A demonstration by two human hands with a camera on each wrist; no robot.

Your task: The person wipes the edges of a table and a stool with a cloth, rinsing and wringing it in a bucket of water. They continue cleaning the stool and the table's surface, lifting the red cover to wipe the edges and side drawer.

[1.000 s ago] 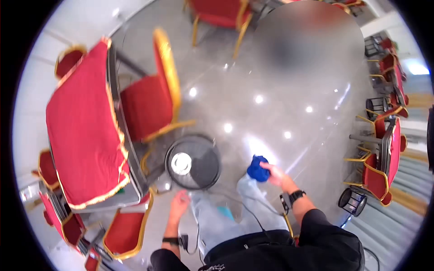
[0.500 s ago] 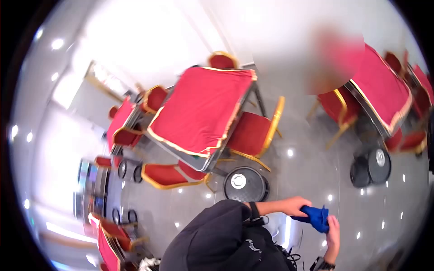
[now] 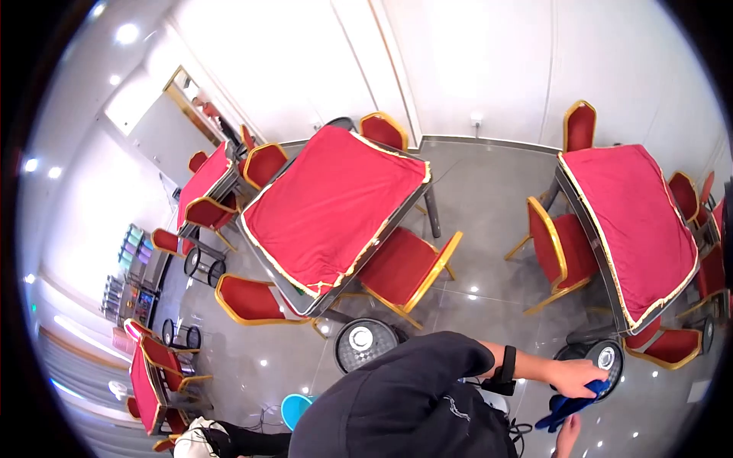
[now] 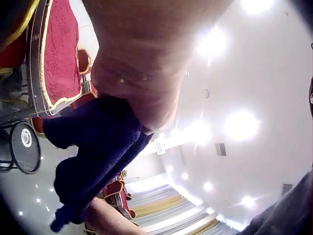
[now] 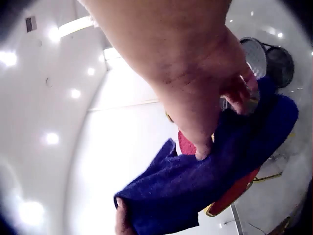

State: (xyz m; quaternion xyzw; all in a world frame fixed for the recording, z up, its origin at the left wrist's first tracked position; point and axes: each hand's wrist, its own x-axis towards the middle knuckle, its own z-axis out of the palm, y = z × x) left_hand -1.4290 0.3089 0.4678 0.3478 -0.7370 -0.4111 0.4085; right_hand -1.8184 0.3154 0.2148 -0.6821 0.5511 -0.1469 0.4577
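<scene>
A dark blue cloth (image 3: 563,411) hangs between my two hands at the lower right of the head view. My left hand (image 3: 578,377) grips its upper end. Below, my right hand (image 3: 567,437) is at the cloth's lower part. In the right wrist view, the thumb and curled fingers of that hand (image 5: 210,93) hold the loosely spread fabric, and a fingertip of the left hand shows at the far corner. The left wrist view shows the cloth (image 4: 98,137) drooping in folds from the left hand.
Just beyond the hands stands a round black stand (image 3: 615,375) beside a red-covered table (image 3: 630,221). Another red-covered table (image 3: 336,206) with red chairs (image 3: 405,267) is ahead, a second round stand (image 3: 366,355) near it. A teal bucket (image 3: 295,411) and another person (image 3: 202,439) are at lower left.
The view has swung round toward the tables. At first only my right hand held the bunched cloth; then my left hand took hold too. Now the cloth hangs looser, near the right-hand stand.
</scene>
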